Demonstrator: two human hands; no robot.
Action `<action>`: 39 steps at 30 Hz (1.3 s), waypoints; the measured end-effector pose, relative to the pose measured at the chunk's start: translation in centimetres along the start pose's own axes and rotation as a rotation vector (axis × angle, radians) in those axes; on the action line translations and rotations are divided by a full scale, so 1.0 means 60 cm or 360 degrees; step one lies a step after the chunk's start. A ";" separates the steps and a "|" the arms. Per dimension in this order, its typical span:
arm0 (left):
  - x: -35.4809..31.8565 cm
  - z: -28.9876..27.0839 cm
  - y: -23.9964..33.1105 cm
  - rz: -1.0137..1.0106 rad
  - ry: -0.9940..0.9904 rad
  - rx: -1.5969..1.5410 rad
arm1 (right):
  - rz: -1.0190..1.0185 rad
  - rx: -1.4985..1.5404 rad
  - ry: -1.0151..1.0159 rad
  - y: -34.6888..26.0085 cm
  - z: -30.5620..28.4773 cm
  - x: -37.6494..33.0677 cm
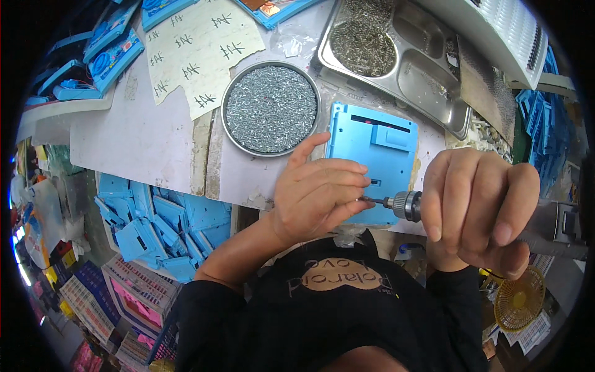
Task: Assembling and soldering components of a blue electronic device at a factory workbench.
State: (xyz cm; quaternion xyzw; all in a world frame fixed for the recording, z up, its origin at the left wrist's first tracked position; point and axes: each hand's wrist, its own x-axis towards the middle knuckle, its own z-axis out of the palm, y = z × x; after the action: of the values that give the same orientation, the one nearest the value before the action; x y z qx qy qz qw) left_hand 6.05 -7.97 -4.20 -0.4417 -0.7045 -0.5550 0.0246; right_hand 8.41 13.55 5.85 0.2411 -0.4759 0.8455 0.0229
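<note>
White counter (142, 139) faces one black shirt (334, 316) with printed lettering. It carries one steel tray (427, 87), one torn sheet (204, 49) of repeated handwritten characters, one blue panel (393, 170) and one round dish (271, 153) of metal bits. Right grip (480, 201) wraps one electric screwdriver (407, 205); the panel lies left of it, partly under the left grip (319, 195), whose pinch I cannot tell.

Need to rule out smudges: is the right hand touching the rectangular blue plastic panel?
Apart: the head view shows a strip of pale worktop between the right hand and the blue panel.
</note>
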 end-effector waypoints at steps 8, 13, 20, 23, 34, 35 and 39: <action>-0.011 -0.026 -0.005 -0.0077 0.0118 0.0224 | 0.0021 -0.0210 0.0118 0.009 0.010 0.021; -0.012 -0.026 -0.018 -0.0104 0.0055 0.0261 | -0.0126 -0.0424 0.0061 0.069 -0.050 0.077; -0.016 -0.002 -0.020 0.0042 -0.0012 0.0371 | -0.0110 -0.0498 -0.0050 0.117 -0.068 0.092; -0.019 0.002 -0.018 0.0021 0.0034 0.0382 | -0.0148 -0.0391 0.0049 0.122 -0.059 0.091; -0.026 0.005 -0.014 -0.0060 0.0030 0.0479 | 0.0039 -0.0978 -0.0055 0.112 -0.054 0.094; -0.024 0.002 -0.011 -0.0071 0.0023 0.0493 | 0.0052 -0.1075 -0.0051 0.113 -0.053 0.093; -0.017 -0.003 -0.002 -0.0090 -0.0027 0.0535 | 0.0056 -0.1051 -0.0053 0.124 -0.059 0.091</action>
State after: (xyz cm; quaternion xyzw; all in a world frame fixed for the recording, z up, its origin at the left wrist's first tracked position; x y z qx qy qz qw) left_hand 6.51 -8.70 -4.76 -0.4159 -0.7997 -0.4261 0.0766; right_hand 0.22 11.32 0.76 0.2264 -0.7287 0.6417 0.0775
